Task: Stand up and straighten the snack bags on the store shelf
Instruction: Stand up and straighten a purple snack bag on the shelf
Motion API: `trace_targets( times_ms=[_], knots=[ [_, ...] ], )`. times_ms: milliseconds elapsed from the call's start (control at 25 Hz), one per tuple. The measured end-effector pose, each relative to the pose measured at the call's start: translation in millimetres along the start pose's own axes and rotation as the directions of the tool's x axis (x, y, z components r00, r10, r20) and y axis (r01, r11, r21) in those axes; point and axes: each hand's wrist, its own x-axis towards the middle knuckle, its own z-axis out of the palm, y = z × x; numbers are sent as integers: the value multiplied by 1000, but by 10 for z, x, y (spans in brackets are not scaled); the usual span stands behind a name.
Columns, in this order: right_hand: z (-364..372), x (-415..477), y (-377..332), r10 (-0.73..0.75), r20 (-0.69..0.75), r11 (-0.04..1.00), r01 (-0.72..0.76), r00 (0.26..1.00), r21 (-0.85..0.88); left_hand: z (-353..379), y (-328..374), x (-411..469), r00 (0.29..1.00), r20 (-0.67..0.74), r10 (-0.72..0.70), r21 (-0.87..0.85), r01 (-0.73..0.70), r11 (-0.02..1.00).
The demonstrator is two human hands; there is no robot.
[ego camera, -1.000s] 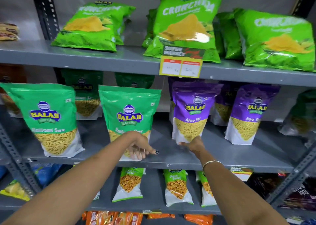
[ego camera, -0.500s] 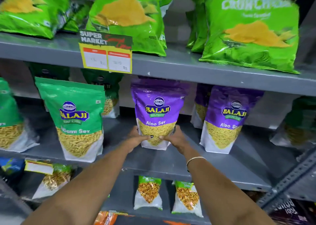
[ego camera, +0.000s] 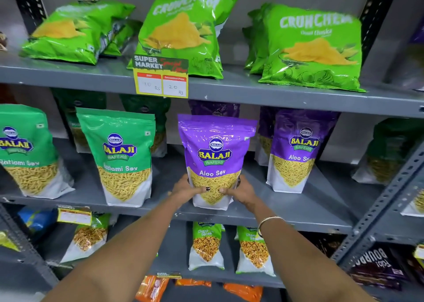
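Note:
A purple Aloo Sev bag [ego camera: 215, 150] stands upright near the front of the grey middle shelf [ego camera: 286, 214]. My left hand [ego camera: 187, 188] grips its lower left side and my right hand [ego camera: 241, 191] grips its lower right side, thumbs on the front. A second purple Aloo Sev bag [ego camera: 298, 150] stands to its right, with more purple bags behind. Two green Ratlami Sev bags [ego camera: 124, 157] [ego camera: 25, 152] stand to the left.
Light green Crunchem bags [ego camera: 183, 31] [ego camera: 314, 47] lean on the top shelf, one [ego camera: 73, 31] lying flat at left. A yellow price tag [ego camera: 161, 78] hangs on that shelf's edge. Small green bags [ego camera: 206, 244] stand on the lower shelf. A perforated grey upright [ego camera: 380, 205] rises at right.
One second ago my hands were reaching toward the shelf with nothing in them. They then closed on the purple Aloo Sev bag and now hold it upright. The view has shifted.

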Motion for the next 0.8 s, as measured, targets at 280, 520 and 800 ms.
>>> trace_targets(
  times_ms=[280, 520, 800],
  knots=[
    [-12, -154, -23, 7, 24, 1000, -7, 1000, -7, -40, 48, -185, 1000, 1, -14, 145, 14, 989],
    [3, -172, -57, 11, 35, 1000, -10, 999, -7, -41, 43, -165, 1000, 19, -18, 178, 14, 984],
    [-340, -212, 15, 55, -125, 969, -83, 991, -231, -158, 287, -312, 749, 380, -542, 613, 235, 754]
  ],
)
